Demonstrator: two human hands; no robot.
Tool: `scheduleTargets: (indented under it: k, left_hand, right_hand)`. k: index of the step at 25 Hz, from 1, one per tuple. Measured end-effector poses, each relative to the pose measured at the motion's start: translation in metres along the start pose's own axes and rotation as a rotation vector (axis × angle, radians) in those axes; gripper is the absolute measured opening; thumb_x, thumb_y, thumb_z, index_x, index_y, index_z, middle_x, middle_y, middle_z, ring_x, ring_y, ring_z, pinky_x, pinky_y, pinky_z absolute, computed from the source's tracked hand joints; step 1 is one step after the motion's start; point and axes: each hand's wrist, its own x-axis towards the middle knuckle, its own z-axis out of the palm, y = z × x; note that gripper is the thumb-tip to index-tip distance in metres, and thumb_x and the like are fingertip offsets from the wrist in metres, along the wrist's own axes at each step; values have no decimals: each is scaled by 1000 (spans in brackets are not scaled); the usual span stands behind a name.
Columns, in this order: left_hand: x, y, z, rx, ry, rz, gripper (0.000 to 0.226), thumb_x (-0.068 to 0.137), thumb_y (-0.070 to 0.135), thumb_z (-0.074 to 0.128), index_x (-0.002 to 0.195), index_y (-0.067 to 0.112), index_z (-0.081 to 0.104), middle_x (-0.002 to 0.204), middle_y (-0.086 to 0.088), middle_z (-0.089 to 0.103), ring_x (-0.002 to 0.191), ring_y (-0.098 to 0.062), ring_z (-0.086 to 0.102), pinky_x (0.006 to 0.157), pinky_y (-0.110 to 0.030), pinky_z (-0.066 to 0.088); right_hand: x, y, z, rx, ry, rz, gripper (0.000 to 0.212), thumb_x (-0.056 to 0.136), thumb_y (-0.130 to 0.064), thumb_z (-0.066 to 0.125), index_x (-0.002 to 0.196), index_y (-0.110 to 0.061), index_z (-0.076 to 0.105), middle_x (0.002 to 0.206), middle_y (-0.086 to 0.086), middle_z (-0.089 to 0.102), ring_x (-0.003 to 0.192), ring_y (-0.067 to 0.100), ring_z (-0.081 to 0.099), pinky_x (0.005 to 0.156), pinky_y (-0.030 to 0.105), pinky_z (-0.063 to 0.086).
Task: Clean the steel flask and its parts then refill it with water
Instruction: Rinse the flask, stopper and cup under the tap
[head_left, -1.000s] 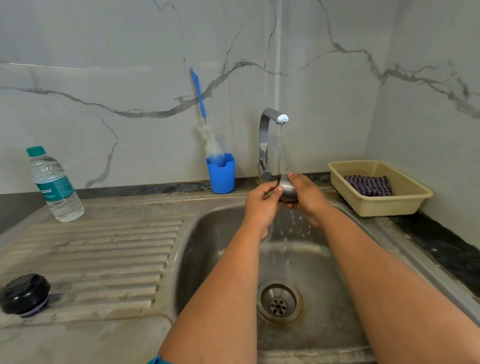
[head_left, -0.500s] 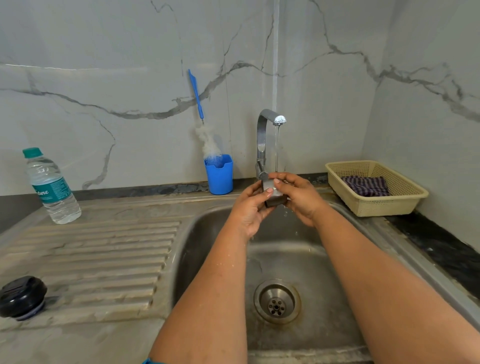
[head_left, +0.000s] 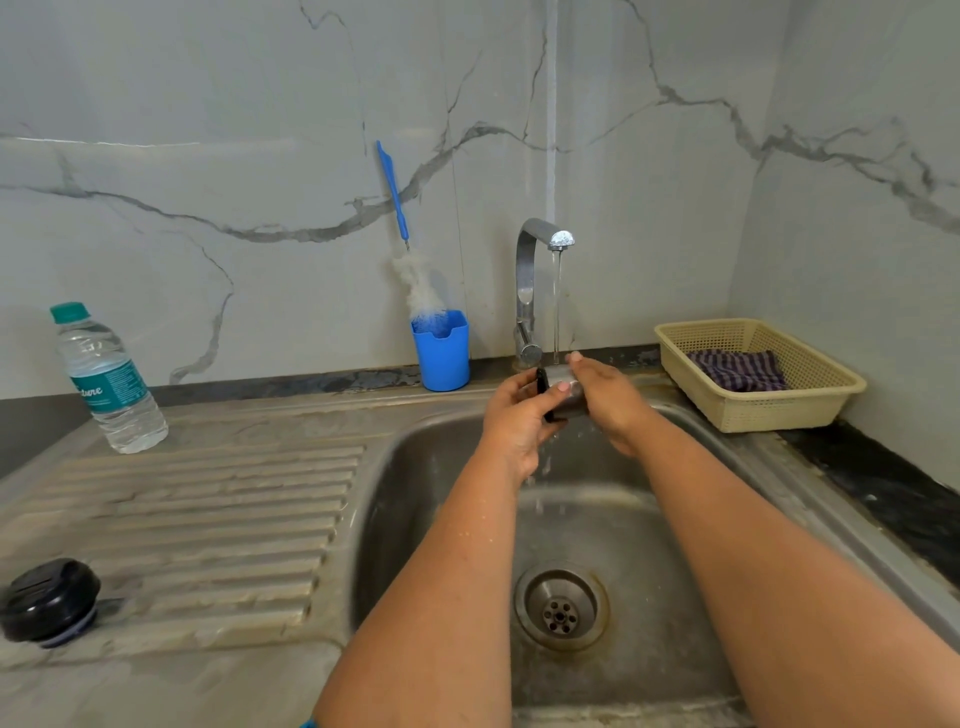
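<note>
Over the sink basin (head_left: 426, 499) both my hands hold a small steel cap (head_left: 563, 382) with a black rim under the running tap (head_left: 535, 291). My left hand (head_left: 519, 421) grips it from the left, thumb across its front. My right hand (head_left: 608, 402) cups it from the right, fingers curled over its top. Water runs onto the cap and drips into the basin. A black flask lid (head_left: 49, 600) lies on the draining board at the lower left. The flask body is not in view.
A plastic water bottle (head_left: 106, 379) stands at the back left. A blue cup (head_left: 441, 351) with a bottle brush (head_left: 410, 260) stands left of the tap. A beige basket (head_left: 763, 395) holding a striped cloth (head_left: 737, 369) sits on the right counter.
Both hands have turned the steel cap under the stream; its black rim now shows toward my left hand. The hands stay at the same place under the tap.
</note>
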Motion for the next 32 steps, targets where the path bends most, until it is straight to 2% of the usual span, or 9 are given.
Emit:
scheduleTargets:
  k: [3, 6, 8, 12, 19, 22, 25, 29, 32]
  left_hand:
    - [2, 3, -6, -175, 80, -14, 46, 87, 6, 71, 129, 4, 53, 126, -21, 62, 111, -32, 64, 92, -43, 56]
    - [-1, 6, -7, -209, 55, -40, 44, 88, 7, 69, 129, 2, 54, 118, -20, 65, 106, -30, 66, 87, -39, 58]
    - [-4, 6, 3, -146, 16, -39, 45, 87, 6, 70, 129, 2, 54, 115, -19, 66, 105, -30, 66, 87, -39, 58]
    - [2, 1, -2, 99, 44, 50, 51, 79, 8, 80, 125, 10, 57, 123, -16, 65, 109, -28, 66, 90, -38, 57]
    - [3, -5, -1, 186, 70, 88, 50, 72, 14, 86, 117, 10, 66, 114, -8, 71, 111, -24, 64, 84, -30, 48]
    - [2, -2, -4, -30, -27, 46, 51, 86, 3, 71, 131, 22, 56, 122, -9, 66, 110, -23, 63, 79, -30, 50]
    - [0, 6, -6, -265, -84, -41, 36, 95, 1, 57, 126, 19, 57, 119, -16, 63, 102, -26, 64, 72, -30, 55]
    - [-5, 7, -5, -258, -79, -130, 36, 96, 28, 61, 120, 1, 57, 109, -24, 65, 104, -31, 65, 91, -38, 55]
    - [-3, 5, -4, -205, -97, -97, 32, 96, 31, 61, 111, 3, 60, 106, -21, 68, 101, -29, 67, 93, -38, 55]
  right_hand:
    - [-3, 0, 5, -258, -64, -71, 45, 101, -33, 44, 143, -17, 44, 142, 11, 50, 131, 26, 44, 108, 36, 35]
    - [-8, -11, 3, -358, 22, -102, 39, 101, -40, 41, 121, -15, 63, 118, 12, 64, 109, 25, 57, 93, 35, 43]
    - [-7, -12, -1, -139, 64, -3, 43, 103, -43, 34, 111, -12, 63, 112, 13, 64, 108, 25, 57, 97, 37, 43]
    - [-8, -2, -4, 72, -49, -10, 37, 100, -28, 50, 134, -16, 54, 131, 8, 59, 124, 21, 52, 110, 42, 38]
    - [-10, -3, -15, 391, -106, 15, 38, 101, -10, 44, 136, -25, 49, 117, 7, 62, 106, 20, 61, 87, 33, 53]
    - [-9, 0, -15, -39, -139, -146, 43, 99, -11, 49, 135, -33, 50, 109, -3, 63, 95, 12, 59, 78, 22, 46]
    - [-8, 7, -16, -529, -35, -327, 34, 84, -18, 73, 116, -16, 65, 108, -2, 64, 97, 11, 58, 77, 18, 42]
    - [-7, 10, -18, -575, 52, -417, 25, 73, -12, 81, 97, -6, 74, 105, 10, 65, 95, 25, 63, 86, 34, 51]
    - [-5, 9, -16, -666, 81, -481, 25, 75, -9, 79, 99, -4, 74, 115, 12, 60, 102, 28, 60, 89, 32, 48]
